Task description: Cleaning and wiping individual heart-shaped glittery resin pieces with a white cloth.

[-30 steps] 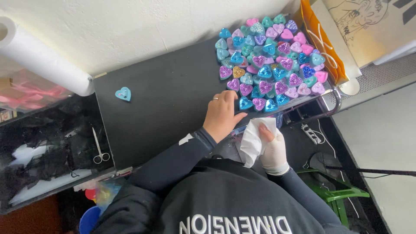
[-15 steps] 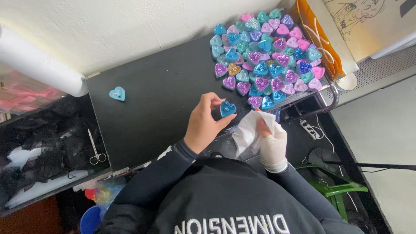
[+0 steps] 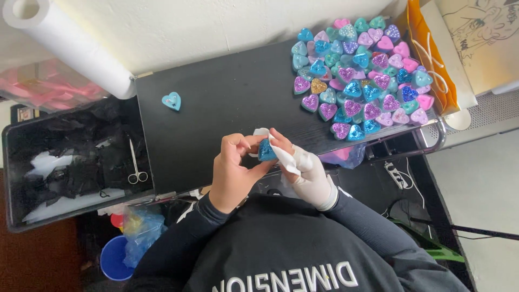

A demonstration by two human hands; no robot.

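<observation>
My left hand (image 3: 233, 170) pinches a blue glittery heart (image 3: 266, 151) between thumb and fingers, over the near edge of the black table (image 3: 216, 103). My right hand (image 3: 305, 173), in a white glove, presses a white wipe (image 3: 281, 154) against that heart. A pile of several glittery hearts (image 3: 359, 78) in blue, purple, pink and teal lies at the table's far right. One light blue heart (image 3: 172, 100) lies alone at the left.
A white paper roll (image 3: 65, 43) lies at the upper left. A black tray (image 3: 70, 162) with scissors (image 3: 135, 165) sits left of the table. An orange bag (image 3: 427, 54) stands at the right; a blue cup (image 3: 116, 258) is below.
My left hand picked a blue heart from the pile's near edge and brought it back toward me. The gloved right hand with the wipe has closed onto it.
</observation>
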